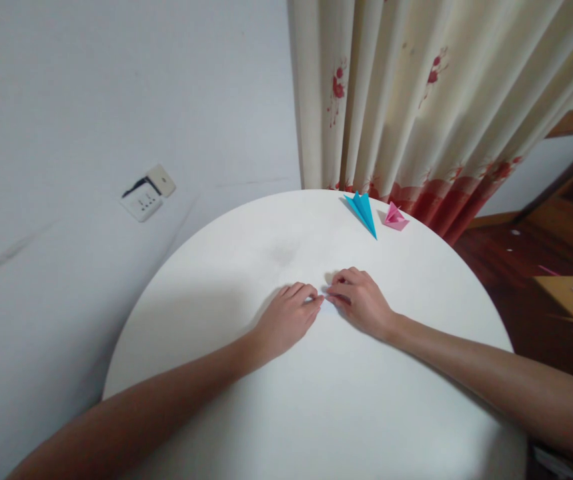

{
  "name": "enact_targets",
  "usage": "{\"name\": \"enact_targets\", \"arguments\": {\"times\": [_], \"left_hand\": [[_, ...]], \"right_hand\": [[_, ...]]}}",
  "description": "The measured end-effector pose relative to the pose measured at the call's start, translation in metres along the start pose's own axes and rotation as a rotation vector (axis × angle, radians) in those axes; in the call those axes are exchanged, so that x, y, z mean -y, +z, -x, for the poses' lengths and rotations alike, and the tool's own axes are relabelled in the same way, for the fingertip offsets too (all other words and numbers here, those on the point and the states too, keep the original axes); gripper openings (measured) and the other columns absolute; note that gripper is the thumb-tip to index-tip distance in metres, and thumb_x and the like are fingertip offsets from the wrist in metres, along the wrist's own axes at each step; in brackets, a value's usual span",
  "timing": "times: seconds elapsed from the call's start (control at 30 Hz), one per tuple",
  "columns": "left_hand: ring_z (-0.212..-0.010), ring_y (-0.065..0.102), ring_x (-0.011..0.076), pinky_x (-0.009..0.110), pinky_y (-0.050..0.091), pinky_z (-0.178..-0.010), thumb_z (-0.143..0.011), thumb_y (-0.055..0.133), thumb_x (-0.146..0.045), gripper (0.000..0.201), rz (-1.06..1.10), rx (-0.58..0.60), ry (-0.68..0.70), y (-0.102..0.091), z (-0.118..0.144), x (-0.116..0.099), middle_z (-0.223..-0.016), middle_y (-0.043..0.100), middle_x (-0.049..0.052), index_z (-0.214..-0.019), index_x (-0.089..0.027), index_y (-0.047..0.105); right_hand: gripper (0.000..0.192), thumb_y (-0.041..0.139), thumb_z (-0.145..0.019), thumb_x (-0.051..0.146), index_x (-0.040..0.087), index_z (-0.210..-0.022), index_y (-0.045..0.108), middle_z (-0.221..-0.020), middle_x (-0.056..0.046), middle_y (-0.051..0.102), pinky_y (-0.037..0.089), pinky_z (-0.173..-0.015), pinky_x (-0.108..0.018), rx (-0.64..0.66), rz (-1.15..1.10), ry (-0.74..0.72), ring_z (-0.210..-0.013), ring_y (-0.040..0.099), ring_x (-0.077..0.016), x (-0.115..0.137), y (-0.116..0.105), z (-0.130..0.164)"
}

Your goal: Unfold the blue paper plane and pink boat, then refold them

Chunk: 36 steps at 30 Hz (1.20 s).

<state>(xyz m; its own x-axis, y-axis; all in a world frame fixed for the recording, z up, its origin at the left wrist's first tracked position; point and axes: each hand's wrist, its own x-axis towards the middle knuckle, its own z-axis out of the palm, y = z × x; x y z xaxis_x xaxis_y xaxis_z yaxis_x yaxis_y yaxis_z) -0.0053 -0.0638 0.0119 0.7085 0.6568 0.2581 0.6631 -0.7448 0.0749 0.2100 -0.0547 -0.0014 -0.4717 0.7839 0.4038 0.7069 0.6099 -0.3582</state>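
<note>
My left hand [291, 313] and my right hand [359, 297] meet near the middle of the white round table [206, 267], their fingertips almost touching. Between them lies a small pale bluish piece of paper [327, 308], flat against the tabletop and mostly covered by the fingers. Thumb and fingers of the left hand are pinched at its left side. On the other side, the right hand pinches its upper right part. How the paper is folded cannot be made out.
At the table's far edge lie a blue folded paper plane [363, 213] and a pink folded paper boat [395, 217]. A flowered curtain [391, 100] hangs just behind them. The wall with a socket [143, 200] borders the left side. Beyond the right edge is dark floor [501, 267].
</note>
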Motion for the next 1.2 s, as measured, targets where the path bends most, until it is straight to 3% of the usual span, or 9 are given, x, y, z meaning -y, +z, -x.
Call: {"name": "enact_targets", "arguments": {"times": [0.17,0.3,0.53,0.67,0.83,0.97,1.07,1.2], "left_hand": [[-0.129,0.048,0.0273,0.043,0.041,-0.105,-0.097,0.049,-0.022,0.036,-0.131,0.078,-0.026,-0.006,0.013,-0.013,-0.132,0.059,0.011,-0.133,-0.017,0.054],[-0.143,0.035,0.0282,0.044,0.032,-0.116,-0.1,0.043,-0.03,0.047,-0.215,0.103,-0.044,-0.001,0.034,-0.013,-0.152,0.044,0.015,-0.141,-0.009,0.047],[-0.142,0.04,0.0312,0.047,0.035,-0.115,-0.098,0.043,-0.029,0.048,-0.248,0.057,-0.127,-0.003,0.065,-0.003,-0.148,0.047,0.022,-0.137,-0.002,0.05],[-0.135,0.048,0.0274,0.042,0.041,-0.112,-0.099,0.042,-0.023,0.042,-0.139,-0.031,-0.13,-0.008,0.047,0.003,-0.142,0.054,0.019,-0.137,-0.006,0.052],[-0.114,0.058,0.0226,0.039,0.048,-0.1,-0.096,0.057,-0.025,0.028,0.017,0.008,-0.054,-0.005,0.011,0.008,-0.122,0.065,0.008,-0.122,-0.02,0.064],[-0.109,0.057,0.0228,0.039,0.048,-0.095,-0.096,0.059,-0.028,0.023,0.036,-0.017,-0.027,0.002,0.008,0.017,-0.117,0.066,0.006,-0.116,-0.022,0.069],[-0.108,0.057,0.0222,0.038,0.048,-0.095,-0.095,0.059,-0.025,0.022,0.078,-0.05,-0.019,0.006,0.012,0.022,-0.116,0.066,0.005,-0.114,-0.024,0.07],[-0.099,0.06,0.0193,0.035,0.048,-0.091,-0.093,0.063,-0.021,0.013,0.205,-0.117,-0.046,0.009,0.011,0.024,-0.105,0.07,0.003,-0.099,-0.024,0.075]], "right_hand": [[0.019,0.058,-0.094,0.017,0.022,-0.088,0.076,-0.099,-0.007,0.067,0.038,-0.081,-0.036,0.037,0.038,-0.051,-0.098,0.055,-0.0219,0.003,-0.002,-0.001],[0.018,0.061,-0.092,0.013,0.022,-0.091,0.075,-0.098,-0.006,0.066,0.037,-0.081,-0.035,0.044,0.023,-0.048,-0.097,0.054,-0.0214,0.003,-0.001,-0.001],[0.017,0.06,-0.093,0.014,0.022,-0.09,0.075,-0.098,-0.007,0.066,0.038,-0.081,-0.034,0.045,-0.001,-0.054,-0.098,0.054,-0.0221,0.001,0.0,0.0],[0.016,0.061,-0.092,0.013,0.022,-0.089,0.074,-0.098,-0.007,0.066,0.04,-0.082,-0.034,0.021,-0.042,-0.042,-0.098,0.055,-0.0217,0.0,0.004,0.001],[0.015,0.059,-0.093,0.015,0.02,-0.092,0.073,-0.095,-0.007,0.069,0.044,-0.083,-0.035,-0.035,-0.165,0.0,-0.092,0.059,-0.0207,-0.008,0.002,-0.001],[0.021,0.052,-0.096,0.015,0.019,-0.103,0.072,-0.099,-0.01,0.069,0.047,-0.084,-0.036,-0.107,-0.191,0.032,-0.093,0.06,-0.022,-0.018,-0.011,-0.003],[0.022,0.055,-0.096,0.021,0.022,-0.108,0.073,-0.111,-0.011,0.067,0.046,-0.087,-0.038,-0.055,-0.169,-0.036,-0.102,0.059,-0.0236,-0.021,-0.019,-0.002],[0.018,0.064,-0.091,0.023,0.024,-0.105,0.075,-0.108,-0.009,0.066,0.046,-0.085,-0.037,0.042,-0.142,-0.086,-0.099,0.058,-0.0232,-0.015,-0.018,0.002]]}}
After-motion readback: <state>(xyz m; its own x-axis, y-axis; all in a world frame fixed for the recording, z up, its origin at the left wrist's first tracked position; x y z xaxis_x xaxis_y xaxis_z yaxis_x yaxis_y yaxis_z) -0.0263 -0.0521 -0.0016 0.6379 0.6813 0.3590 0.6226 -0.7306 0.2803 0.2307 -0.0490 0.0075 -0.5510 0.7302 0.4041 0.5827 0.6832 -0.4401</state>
